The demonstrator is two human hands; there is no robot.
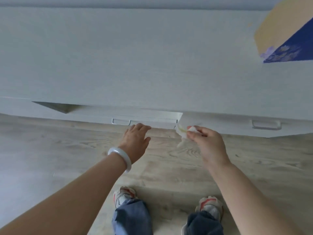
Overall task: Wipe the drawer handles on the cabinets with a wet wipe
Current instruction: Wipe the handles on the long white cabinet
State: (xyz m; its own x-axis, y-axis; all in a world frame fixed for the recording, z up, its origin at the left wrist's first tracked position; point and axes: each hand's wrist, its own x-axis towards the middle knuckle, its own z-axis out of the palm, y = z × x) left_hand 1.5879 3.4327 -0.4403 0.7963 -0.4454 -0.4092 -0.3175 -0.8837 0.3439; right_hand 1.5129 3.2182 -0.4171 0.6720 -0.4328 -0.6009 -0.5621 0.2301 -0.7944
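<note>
1. the right hand (205,141) has its grip pinched around a crumpled wet wipe (183,133), just right of the slightly pulled-out drawer (152,120).
2. the left hand (136,139) is open with fingers relaxed, reaching for that drawer's front edge, near its handle (121,121).
3. best to steady the drawer with the left hand, then wrap the wipe around the handle.
4. a second handle (266,125) waits on the right.

Lower frame: we find open floor (67,150) before the cabinet (152,65). Obstacle, centre: a drawer (152,120) jutting out. Upper right: a box (284,36) on top.
</note>
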